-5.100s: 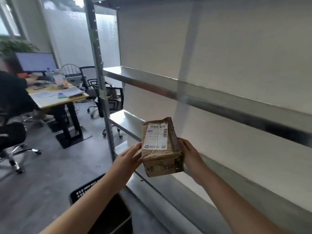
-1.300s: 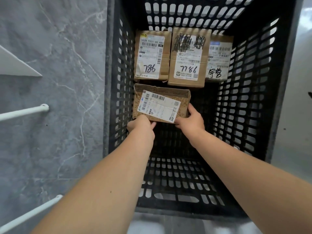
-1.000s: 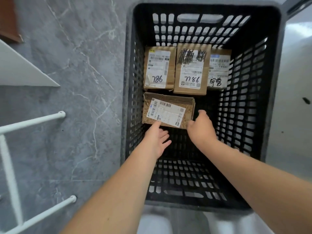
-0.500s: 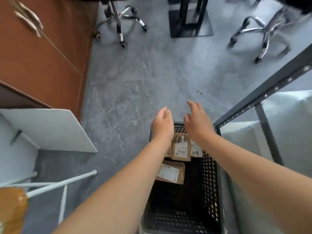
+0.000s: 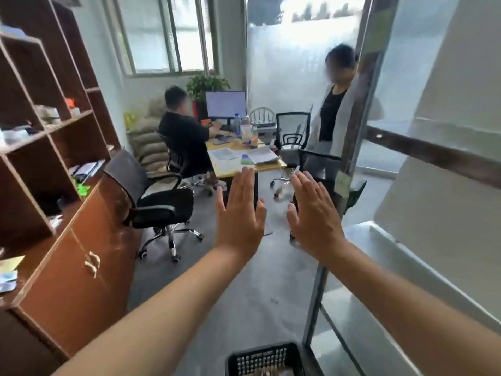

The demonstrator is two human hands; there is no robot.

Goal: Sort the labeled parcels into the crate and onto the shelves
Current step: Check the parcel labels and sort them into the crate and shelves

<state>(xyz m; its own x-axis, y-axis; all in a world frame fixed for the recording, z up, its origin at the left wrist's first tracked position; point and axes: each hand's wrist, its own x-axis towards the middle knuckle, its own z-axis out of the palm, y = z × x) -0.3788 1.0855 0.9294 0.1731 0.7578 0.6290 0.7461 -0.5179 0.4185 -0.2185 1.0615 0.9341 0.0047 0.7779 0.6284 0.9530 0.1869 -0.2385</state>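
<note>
This is an office. A person sits typing at a bench (image 5: 245, 165) with a monitor (image 5: 225, 104) and papers, swivel chairs (image 5: 154, 196) around. A brown bookcase (image 5: 51, 147) holds files, and metal shelves (image 5: 423, 261) stand opposite.

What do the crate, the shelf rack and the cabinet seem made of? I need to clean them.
Crate: looks like black moulded plastic, matt, judging by its grid of perforations.
Shelf rack: likely metal, a smooth grey shelf with soft sheen and a slim dark upright.
Cabinet: reddish-brown wood-look board, semi-gloss; possibly laminate, with pale handles.
</note>
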